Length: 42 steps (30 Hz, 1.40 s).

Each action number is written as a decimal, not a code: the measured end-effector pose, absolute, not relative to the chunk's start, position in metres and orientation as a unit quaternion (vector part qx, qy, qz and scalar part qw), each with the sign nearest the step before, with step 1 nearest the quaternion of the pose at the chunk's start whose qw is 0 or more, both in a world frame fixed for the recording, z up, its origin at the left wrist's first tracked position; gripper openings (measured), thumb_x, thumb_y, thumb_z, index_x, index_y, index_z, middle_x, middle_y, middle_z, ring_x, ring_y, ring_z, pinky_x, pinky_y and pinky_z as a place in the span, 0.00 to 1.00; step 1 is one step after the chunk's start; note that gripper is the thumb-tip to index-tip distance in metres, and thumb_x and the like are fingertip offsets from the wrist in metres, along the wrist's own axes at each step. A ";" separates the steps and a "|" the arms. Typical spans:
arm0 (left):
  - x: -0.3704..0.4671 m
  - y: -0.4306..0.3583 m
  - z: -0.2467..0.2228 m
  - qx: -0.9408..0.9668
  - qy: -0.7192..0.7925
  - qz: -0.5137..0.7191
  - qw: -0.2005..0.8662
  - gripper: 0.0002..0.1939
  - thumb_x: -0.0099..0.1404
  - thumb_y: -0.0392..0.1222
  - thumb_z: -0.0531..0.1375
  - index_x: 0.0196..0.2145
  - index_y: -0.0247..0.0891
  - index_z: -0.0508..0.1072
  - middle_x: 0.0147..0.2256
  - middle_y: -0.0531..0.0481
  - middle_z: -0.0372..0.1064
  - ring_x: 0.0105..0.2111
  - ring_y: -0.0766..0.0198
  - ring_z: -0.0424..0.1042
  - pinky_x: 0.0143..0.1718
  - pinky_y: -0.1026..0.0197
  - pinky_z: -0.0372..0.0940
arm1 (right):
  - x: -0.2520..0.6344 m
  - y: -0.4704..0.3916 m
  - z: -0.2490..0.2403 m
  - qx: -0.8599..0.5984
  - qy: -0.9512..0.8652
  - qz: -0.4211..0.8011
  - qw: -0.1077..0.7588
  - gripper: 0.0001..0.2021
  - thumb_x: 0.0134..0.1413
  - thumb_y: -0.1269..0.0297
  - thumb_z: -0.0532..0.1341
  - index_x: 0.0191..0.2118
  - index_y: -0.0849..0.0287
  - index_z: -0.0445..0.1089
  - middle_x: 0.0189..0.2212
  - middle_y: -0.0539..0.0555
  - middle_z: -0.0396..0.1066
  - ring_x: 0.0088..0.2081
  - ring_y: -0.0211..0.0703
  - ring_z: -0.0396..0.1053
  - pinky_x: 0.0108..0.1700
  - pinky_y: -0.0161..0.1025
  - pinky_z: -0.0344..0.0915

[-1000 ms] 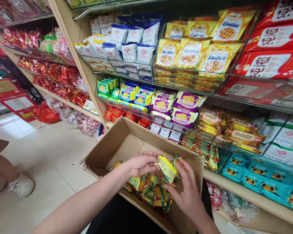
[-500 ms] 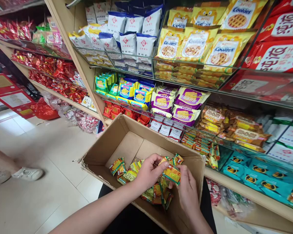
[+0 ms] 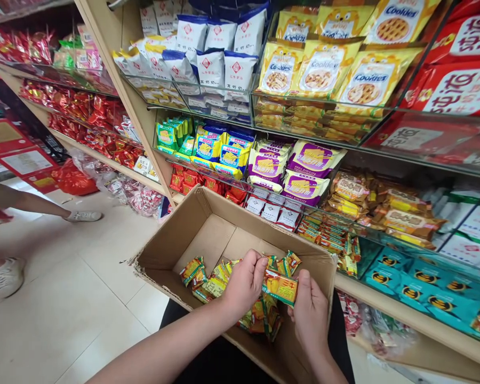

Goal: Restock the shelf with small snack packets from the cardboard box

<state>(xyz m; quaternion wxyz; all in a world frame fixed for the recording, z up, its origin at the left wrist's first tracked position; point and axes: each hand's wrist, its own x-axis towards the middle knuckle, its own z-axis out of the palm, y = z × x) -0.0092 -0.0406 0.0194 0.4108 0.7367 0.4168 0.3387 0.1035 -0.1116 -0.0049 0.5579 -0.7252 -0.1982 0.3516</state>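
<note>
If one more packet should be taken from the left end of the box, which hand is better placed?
Probably the left hand: it is nearer those loose packets; the right hand is near the opposite end of the box. Both grip one packet, though.

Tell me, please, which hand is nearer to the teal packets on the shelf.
Right. The right hand is left of the teal packets in the picture; the left hand is farther left.

The left hand covers one end of the packet; its forearm hides part of the snack pile. Some fingers of the right hand disappear behind the packet. Picture edges crop the box, another person's legs and the red bags. The upper-left sweets blur together.
</note>
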 end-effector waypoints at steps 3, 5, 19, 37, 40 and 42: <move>-0.010 -0.040 0.020 0.749 0.433 0.322 0.385 0.12 0.67 0.46 0.44 0.26 0.41 0.55 0.21 0.58 0.53 0.22 0.66 0.55 0.26 0.64 0.51 | 0.106 -0.113 -0.002 -0.755 -0.280 0.273 0.526 0.26 0.52 0.40 0.47 0.25 0.60 0.64 0.15 0.49 0.63 0.16 0.37 0.58 0.18 0.33 0.56; -0.011 -0.039 0.020 0.756 0.435 0.316 0.373 0.12 0.66 0.46 0.44 0.27 0.42 0.55 0.21 0.58 0.53 0.22 0.66 0.55 0.26 0.64 0.51 | 0.109 -0.113 -0.002 -0.762 -0.330 0.211 0.515 0.26 0.53 0.42 0.46 0.23 0.60 0.64 0.17 0.51 0.64 0.20 0.38 0.60 0.22 0.33 0.57; -0.009 -0.042 0.024 0.724 0.411 0.334 0.441 0.14 0.67 0.47 0.44 0.25 0.40 0.55 0.21 0.58 0.50 0.23 0.68 0.54 0.26 0.66 0.52 | 0.111 -0.114 -0.009 -0.774 -0.336 0.185 0.503 0.26 0.54 0.42 0.44 0.24 0.60 0.64 0.18 0.51 0.63 0.22 0.38 0.60 0.25 0.33 0.57; -0.012 -0.043 0.014 0.771 0.426 0.290 0.375 0.13 0.65 0.49 0.47 0.25 0.42 0.53 0.18 0.59 0.51 0.19 0.67 0.53 0.22 0.65 0.49 | 0.116 -0.124 -0.010 -0.716 -0.285 0.252 0.585 0.22 0.52 0.44 0.50 0.22 0.59 0.59 0.17 0.47 0.58 0.20 0.35 0.55 0.21 0.31 0.56; -0.013 -0.041 0.013 0.774 0.414 0.283 0.387 0.13 0.65 0.49 0.47 0.25 0.42 0.54 0.18 0.59 0.51 0.18 0.68 0.52 0.22 0.66 0.49 | 0.120 -0.128 -0.010 -0.669 -0.326 0.316 0.588 0.20 0.50 0.46 0.55 0.29 0.60 0.65 0.23 0.51 0.66 0.25 0.38 0.63 0.25 0.33 0.62; -0.012 -0.039 0.015 0.771 0.411 0.277 0.401 0.14 0.65 0.48 0.46 0.24 0.41 0.54 0.18 0.59 0.51 0.18 0.68 0.52 0.21 0.66 0.49 | 0.121 -0.134 -0.009 -0.635 -0.361 0.362 0.579 0.19 0.46 0.49 0.60 0.35 0.61 0.67 0.30 0.54 0.69 0.31 0.42 0.67 0.31 0.35 0.65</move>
